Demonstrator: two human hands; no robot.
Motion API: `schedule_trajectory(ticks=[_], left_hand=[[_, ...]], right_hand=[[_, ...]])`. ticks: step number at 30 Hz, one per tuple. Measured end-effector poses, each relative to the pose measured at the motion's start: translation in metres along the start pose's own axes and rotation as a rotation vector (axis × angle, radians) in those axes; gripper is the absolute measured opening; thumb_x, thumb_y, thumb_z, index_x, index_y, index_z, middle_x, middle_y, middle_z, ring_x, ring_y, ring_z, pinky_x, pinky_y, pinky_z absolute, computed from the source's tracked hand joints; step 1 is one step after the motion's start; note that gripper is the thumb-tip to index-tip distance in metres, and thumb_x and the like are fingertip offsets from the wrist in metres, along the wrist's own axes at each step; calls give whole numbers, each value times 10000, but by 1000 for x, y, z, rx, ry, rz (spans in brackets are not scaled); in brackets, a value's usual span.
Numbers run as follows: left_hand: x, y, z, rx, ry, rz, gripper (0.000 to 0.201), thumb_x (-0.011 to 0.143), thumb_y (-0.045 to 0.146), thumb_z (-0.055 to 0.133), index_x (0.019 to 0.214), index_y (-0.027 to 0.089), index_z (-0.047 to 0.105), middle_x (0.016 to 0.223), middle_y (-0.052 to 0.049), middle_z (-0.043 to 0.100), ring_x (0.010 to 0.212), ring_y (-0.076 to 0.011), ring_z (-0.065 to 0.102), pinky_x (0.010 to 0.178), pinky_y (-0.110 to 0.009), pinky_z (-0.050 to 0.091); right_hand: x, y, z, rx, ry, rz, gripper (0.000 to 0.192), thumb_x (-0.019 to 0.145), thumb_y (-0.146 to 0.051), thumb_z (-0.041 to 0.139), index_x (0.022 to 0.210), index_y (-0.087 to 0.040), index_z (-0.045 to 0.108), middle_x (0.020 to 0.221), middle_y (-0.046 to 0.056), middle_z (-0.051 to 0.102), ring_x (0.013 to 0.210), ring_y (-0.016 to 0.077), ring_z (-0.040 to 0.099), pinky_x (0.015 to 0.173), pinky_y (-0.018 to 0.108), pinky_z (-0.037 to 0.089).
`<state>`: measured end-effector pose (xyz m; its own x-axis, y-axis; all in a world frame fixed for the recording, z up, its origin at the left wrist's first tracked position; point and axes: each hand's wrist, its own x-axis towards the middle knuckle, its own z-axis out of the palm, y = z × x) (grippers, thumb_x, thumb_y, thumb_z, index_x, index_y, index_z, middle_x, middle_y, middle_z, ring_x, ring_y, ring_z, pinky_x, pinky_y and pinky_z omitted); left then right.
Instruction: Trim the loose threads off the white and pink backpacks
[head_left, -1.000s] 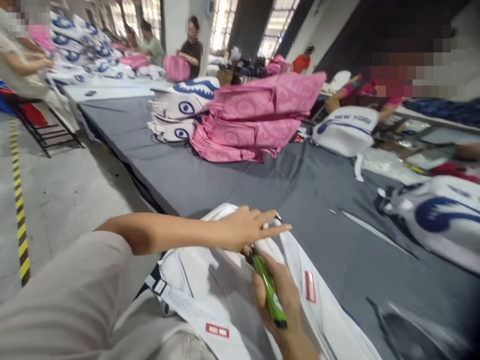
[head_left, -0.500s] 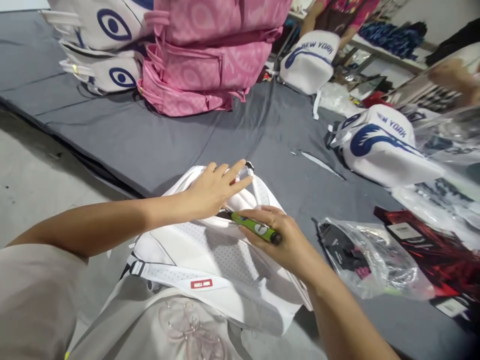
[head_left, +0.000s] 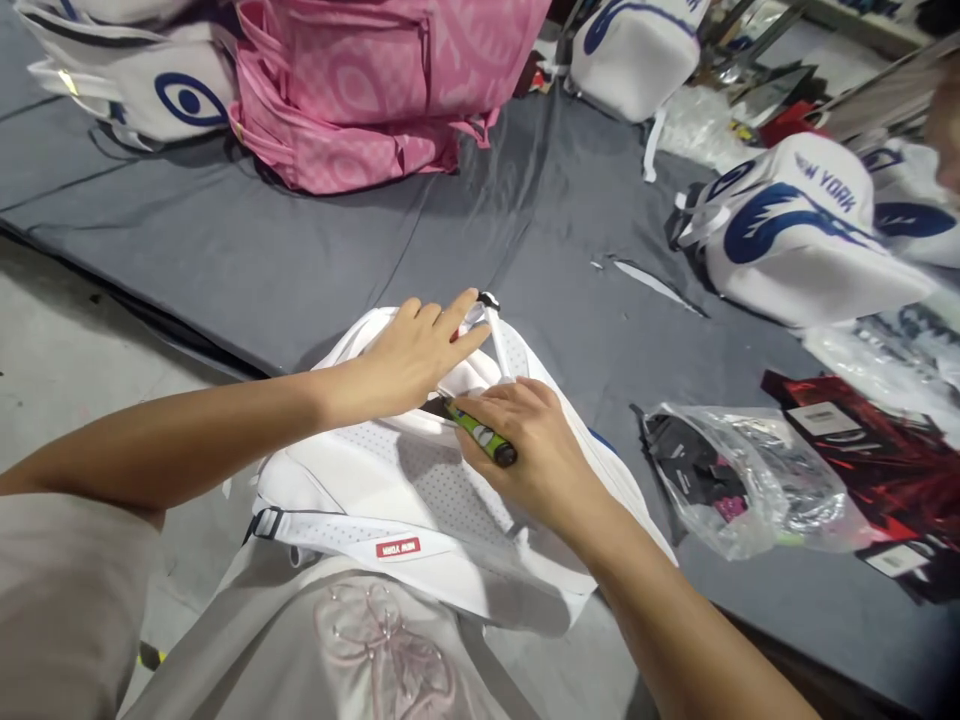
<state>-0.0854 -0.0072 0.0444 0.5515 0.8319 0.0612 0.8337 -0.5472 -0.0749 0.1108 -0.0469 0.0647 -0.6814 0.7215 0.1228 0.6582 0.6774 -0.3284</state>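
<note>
A white backpack (head_left: 341, 475) lies against my body at the table edge, its perforated back panel and straps facing up. One strap carries a red "NEW YORK" label (head_left: 398, 548). My left hand (head_left: 409, 355) lies across the upper part of the backpack, fingers stretched out and slightly apart, near the top loop. In my right hand (head_left: 536, 450) is a green pen-shaped tool (head_left: 480, 432) with a black end. Its front tip points at a dark gap in the bag beside my left hand; I cannot make out what the tip touches.
Pink backpacks (head_left: 352, 80) and white backpacks with blue eye prints (head_left: 135, 80) are stacked at the far left. Another white "NEW YORK" backpack (head_left: 795, 235) lies at the right. Nearer are a clear plastic bag (head_left: 795, 490) and red-black packages (head_left: 862, 450) on the grey-covered table (head_left: 555, 230).
My view has tilted down and shifted. My right hand has moved in closer over the green tool, covering more of it, and the tool has tilted slightly. My left hand keeps its place on the backpack.
</note>
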Motion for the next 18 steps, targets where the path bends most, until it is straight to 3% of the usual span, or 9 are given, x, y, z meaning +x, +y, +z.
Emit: schedule_trajectory(ticks=[5, 13, 18], left_hand=[[2, -4, -4, -31, -44, 25, 799, 857, 231, 616, 1556, 208, 231, 1654, -194, 128, 1182, -325, 530, 963, -421, 348], [5, -7, -3, -115, -78, 26, 788, 863, 232, 617, 1547, 209, 228, 1650, -188, 113, 1214, -331, 507, 1009, -468, 342], [6, -12, -1, -172, -79, 57, 819, 873, 263, 610, 1559, 223, 164, 1634, -182, 145, 1264, -352, 476, 1053, -503, 311]], right_hand=[[-3, -9, 9, -143, 101, 19, 190, 900, -211, 572, 1057, -200, 680, 928, 50, 774, 947, 254, 670, 975, 476, 366], [-3, -2, 7, -56, 84, 29, 195, 900, -214, 575, 1052, -184, 693, 914, 45, 774, 944, 254, 675, 927, 461, 393], [4, -1, 11, 116, 74, 84, 223, 891, -251, 600, 1080, -208, 710, 999, 61, 761, 971, 244, 676, 919, 440, 410]])
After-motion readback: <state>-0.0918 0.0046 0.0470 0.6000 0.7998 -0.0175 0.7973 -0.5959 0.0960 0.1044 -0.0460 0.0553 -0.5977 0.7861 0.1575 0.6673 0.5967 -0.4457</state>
